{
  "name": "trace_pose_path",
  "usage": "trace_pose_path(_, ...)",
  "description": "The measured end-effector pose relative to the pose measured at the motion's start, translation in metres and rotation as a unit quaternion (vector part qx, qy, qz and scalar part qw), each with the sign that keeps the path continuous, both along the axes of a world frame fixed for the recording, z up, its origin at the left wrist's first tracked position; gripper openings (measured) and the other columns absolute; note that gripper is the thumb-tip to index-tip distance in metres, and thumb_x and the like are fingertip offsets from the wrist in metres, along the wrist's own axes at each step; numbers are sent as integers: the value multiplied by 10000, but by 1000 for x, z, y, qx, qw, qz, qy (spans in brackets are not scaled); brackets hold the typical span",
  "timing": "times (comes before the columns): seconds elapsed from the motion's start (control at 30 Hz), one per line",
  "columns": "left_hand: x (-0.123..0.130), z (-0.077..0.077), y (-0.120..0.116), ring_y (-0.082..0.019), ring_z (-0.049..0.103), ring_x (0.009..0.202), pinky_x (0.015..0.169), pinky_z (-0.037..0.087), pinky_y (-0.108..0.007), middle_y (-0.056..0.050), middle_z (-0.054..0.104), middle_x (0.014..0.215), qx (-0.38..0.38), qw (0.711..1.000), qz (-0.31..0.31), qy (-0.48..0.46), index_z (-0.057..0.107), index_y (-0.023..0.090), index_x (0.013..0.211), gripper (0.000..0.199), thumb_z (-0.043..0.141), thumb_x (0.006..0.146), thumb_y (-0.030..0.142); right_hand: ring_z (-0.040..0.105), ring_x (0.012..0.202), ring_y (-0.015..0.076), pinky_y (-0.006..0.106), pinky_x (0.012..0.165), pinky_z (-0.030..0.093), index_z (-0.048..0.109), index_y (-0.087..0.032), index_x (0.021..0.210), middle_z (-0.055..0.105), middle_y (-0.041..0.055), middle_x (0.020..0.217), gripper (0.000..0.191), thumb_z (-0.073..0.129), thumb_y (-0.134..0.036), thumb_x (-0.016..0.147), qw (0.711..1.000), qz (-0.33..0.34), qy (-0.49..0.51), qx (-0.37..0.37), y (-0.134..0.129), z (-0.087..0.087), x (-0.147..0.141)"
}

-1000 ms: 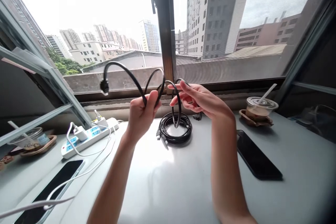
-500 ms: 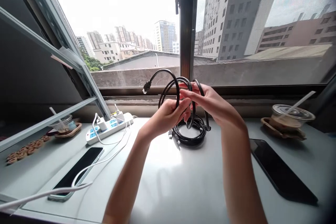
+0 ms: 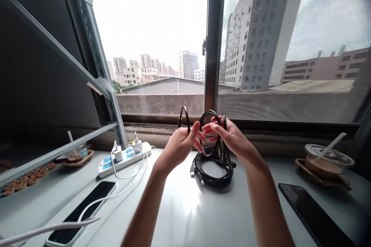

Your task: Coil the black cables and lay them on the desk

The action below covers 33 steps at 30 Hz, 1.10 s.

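A black cable (image 3: 209, 111) hangs in loops between my two hands above the desk. My left hand (image 3: 179, 146) has the cable's end part between thumb and fingers, and a short arc of it rises above the hand. My right hand (image 3: 233, 137) grips the looped part, with loops passing around and between its fingers. Below both hands a coiled black cable (image 3: 216, 182) lies on the desk, its metal plugs pointing to the front left. Whether the held loops touch that coil I cannot tell.
On the left are a white power strip (image 3: 129, 157) with chargers and a phone (image 3: 84, 212) under a white cord. Another black phone (image 3: 313, 210) and an iced drink cup (image 3: 327, 158) stand right. Behind is the window; a metal rack frame (image 3: 116, 112) rises left.
The view has tilted up. My hands have lowered towards the coil and moved slightly apart. The loops now sit more in my right hand, and the free plug end has swung behind my left hand.
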<state>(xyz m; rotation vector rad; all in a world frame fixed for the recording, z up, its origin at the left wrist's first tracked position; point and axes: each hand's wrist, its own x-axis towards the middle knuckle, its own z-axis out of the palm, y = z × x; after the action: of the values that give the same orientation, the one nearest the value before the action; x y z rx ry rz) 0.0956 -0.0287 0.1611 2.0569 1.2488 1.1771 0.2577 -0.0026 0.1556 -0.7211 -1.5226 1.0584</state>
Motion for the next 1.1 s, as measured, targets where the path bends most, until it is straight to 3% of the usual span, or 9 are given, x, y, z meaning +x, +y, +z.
trace_pose_path(0.13,-9,4,1,-159,621,560,623,472,-282,-45,657,533,57,992,101,-46,691,164,628,547,404,868,563,651,810,185,255,545,562,542,-161,906,658,93,887,291,566,-434,811,992,-121,5,19,6,-1,15)
trace_pose_path(0.3,-11,10,-6,-136,600,467,540,478,-259,-56,634,490,52,984,49,-161,642,147,550,483,469,856,478,599,510,117,174,295,396,530,-170,943,656,45,790,428,593,-547,750,984,-172,43,22,6,2,26)
trace_pose_path(0.37,-14,13,-11,-142,620,488,543,486,-254,-36,638,501,62,981,43,-177,685,133,791,360,513,843,445,456,336,59,156,239,268,519,-173,924,631,-2,668,445,618,-560,727,985,-154,69,20,0,5,27)
trace_pose_path(0.43,-17,14,-16,-159,654,564,561,497,-257,-18,666,561,63,988,41,-133,559,136,1197,481,581,812,425,342,268,32,159,230,202,522,-174,911,586,-42,568,448,654,-547,701,987,-135,87,20,-6,8,26)
trace_pose_path(0.5,-19,12,-18,-179,681,681,616,516,-274,-35,704,676,29,999,7,-36,381,157,1370,697,631,779,428,316,257,30,164,236,191,530,-177,908,553,-63,521,437,672,-530,692,985,-133,105,27,-10,11,24)
trace_pose_path(0.63,-7,-3,-13,-242,588,1112,903,494,-368,-106,657,1142,35,990,-81,114,464,226,1327,618,654,768,406,351,271,44,174,257,237,546,-173,985,557,-64,521,463,659,-529,711,979,-161,114,55,-10,10,20)
trace_pose_path(0.77,13,-17,1,-229,368,1335,1062,377,-415,-61,425,1434,149,972,-54,171,363,301,1394,578,532,856,175,442,317,68,197,329,363,582,-139,1085,617,-17,567,532,659,-518,720,977,-198,-30,77,-12,7,25)
trace_pose_path(0.93,13,-14,17,-230,547,1140,940,447,-402,-94,624,1176,276,946,103,138,559,199,1181,335,511,854,139,439,304,60,188,322,357,664,-156,957,626,5,578,408,610,-514,767,956,-242,-137,92,-24,10,38)
trace_pose_path(1.1,4,-5,15,-181,563,683,791,433,-351,22,573,586,335,913,214,87,617,217,1024,271,604,815,390,485,349,83,197,360,393,669,-164,935,603,-9,556,346,621,-469,779,962,-159,-168,144,-21,8,42)
